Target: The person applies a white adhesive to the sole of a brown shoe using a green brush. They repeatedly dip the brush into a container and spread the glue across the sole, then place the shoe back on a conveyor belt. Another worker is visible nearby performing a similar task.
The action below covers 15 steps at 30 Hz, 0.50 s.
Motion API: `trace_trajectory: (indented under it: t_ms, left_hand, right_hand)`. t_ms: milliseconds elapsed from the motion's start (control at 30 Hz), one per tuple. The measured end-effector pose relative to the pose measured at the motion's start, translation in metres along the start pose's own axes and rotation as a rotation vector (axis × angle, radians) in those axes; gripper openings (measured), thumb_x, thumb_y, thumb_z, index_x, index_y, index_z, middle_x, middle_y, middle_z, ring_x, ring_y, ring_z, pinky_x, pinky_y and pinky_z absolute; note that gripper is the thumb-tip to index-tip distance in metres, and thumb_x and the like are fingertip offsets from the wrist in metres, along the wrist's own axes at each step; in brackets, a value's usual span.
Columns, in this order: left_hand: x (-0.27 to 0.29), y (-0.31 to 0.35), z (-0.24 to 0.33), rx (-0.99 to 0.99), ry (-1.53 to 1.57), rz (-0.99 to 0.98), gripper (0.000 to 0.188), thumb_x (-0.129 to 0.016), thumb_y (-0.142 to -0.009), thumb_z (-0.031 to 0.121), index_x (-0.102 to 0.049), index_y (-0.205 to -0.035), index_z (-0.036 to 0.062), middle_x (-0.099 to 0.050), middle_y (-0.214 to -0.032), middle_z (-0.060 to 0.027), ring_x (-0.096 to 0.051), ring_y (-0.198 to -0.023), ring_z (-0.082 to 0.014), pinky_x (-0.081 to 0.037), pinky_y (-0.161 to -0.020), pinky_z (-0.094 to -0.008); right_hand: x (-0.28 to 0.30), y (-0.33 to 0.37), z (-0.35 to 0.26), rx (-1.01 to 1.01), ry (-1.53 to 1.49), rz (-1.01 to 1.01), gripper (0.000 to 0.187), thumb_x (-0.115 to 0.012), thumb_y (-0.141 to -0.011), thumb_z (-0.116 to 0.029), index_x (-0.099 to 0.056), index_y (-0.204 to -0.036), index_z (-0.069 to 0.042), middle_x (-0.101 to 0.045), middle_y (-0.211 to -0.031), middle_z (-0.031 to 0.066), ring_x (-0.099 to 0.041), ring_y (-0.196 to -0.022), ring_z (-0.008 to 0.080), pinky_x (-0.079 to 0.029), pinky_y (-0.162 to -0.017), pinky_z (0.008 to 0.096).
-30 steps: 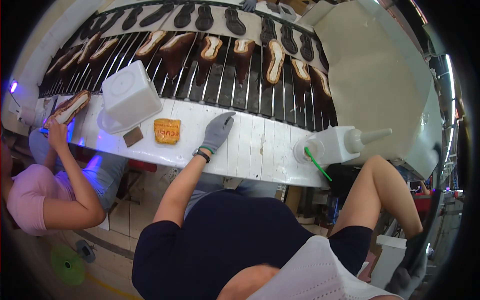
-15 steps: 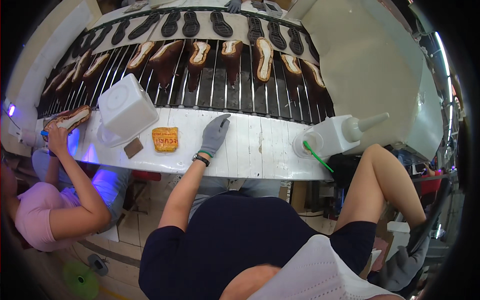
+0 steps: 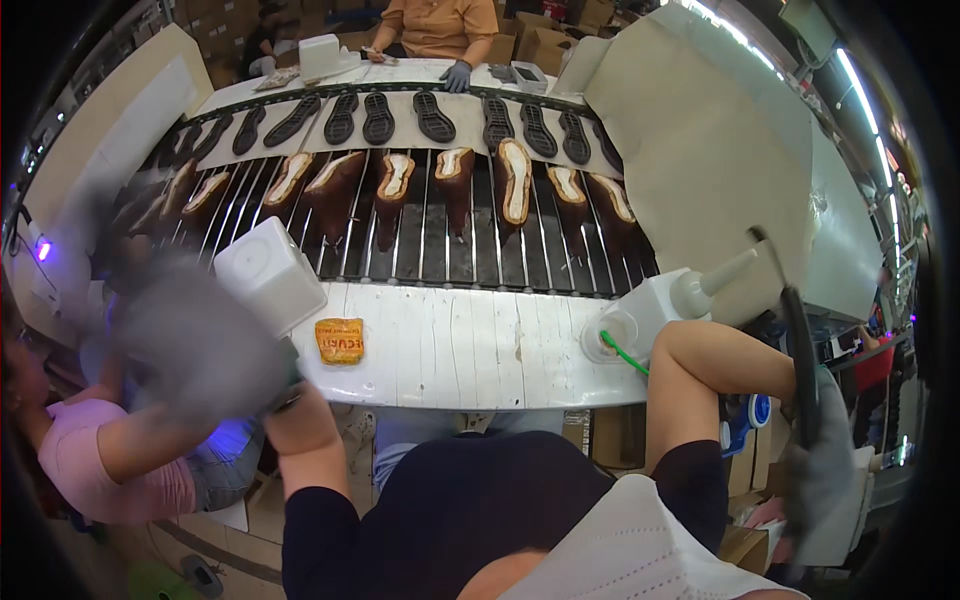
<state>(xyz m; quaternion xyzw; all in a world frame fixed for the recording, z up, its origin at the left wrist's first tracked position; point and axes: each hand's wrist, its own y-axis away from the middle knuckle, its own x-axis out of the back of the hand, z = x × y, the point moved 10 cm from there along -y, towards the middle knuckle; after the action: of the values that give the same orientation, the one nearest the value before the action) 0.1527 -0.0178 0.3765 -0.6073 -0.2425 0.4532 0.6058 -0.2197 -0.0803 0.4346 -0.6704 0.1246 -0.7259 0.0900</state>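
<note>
My left hand (image 3: 205, 335), in a grey glove, is raised at the left and smeared by motion; its fingers cannot be made out. It hides part of the person in pink behind it. My right hand (image 3: 828, 440), also gloved in grey, is at the far right, closed on a long, thin, dark curved piece (image 3: 797, 330) that stands nearly upright. Nearest my left hand are a white plastic container (image 3: 268, 270) and a yellow-orange packet (image 3: 340, 341) on the white bench (image 3: 450, 345). Brown shoe uppers (image 3: 515, 185) lie bottom up on the roller conveyor (image 3: 480, 255).
Several black soles (image 3: 434, 117) line a shelf beyond the conveyor. A white spouted bottle (image 3: 665, 302) and a cup with a green-handled tool (image 3: 622, 352) stand at the bench's right. A person in pink (image 3: 120, 455) sits left; another in orange (image 3: 435, 28) is opposite.
My left hand has left the bench and swung up and left. My right hand has risen with the dark piece. The view has tilted up, bringing the person opposite into sight.
</note>
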Motion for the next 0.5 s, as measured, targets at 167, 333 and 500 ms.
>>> trace_trajectory:
  t_ms: [167, 333, 500]
  left_hand:
    - [-0.004, -0.082, 0.115, -0.456, 0.046, -0.206, 0.040, -0.052, -0.097, 0.017, -0.055, -0.134, 0.0014, -0.065, -0.121, -0.0126, -0.062, -0.111, -0.0226, -0.047, -0.098, -0.0356]
    - [-0.039, -0.083, 0.112, -0.411, 0.008, -0.299, 0.041, -0.050, -0.098, 0.022, -0.055, -0.132, 0.0012, -0.065, -0.120, -0.0131, -0.062, -0.110, -0.0235, -0.047, -0.097, -0.0363]
    - [-0.035, -0.078, 0.123, -0.446, 0.008, -0.283, 0.042, -0.048, -0.099, 0.027, -0.056, -0.131, 0.0010, -0.065, -0.118, -0.0137, -0.062, -0.109, -0.0244, -0.047, -0.097, -0.0371]
  right_hand:
    - [0.068, 0.044, -0.055, 0.265, 0.112, 0.387, 0.023, -0.051, -0.094, -0.016, -0.056, -0.072, -0.011, -0.046, -0.065, -0.0035, -0.044, -0.052, 0.0085, -0.033, -0.047, 0.0261]
    - [0.023, 0.027, -0.025, -0.050, -0.010, -0.209, 0.024, -0.055, -0.094, -0.019, -0.059, -0.072, -0.011, -0.049, -0.065, -0.0035, -0.044, -0.052, 0.0085, -0.033, -0.047, 0.0266]
    - [0.065, 0.033, -0.053, 0.262, 0.111, 0.423, 0.019, -0.050, -0.089, -0.012, -0.061, -0.075, -0.005, -0.052, -0.067, 0.0010, -0.048, -0.053, 0.0106, -0.036, -0.048, 0.0281]
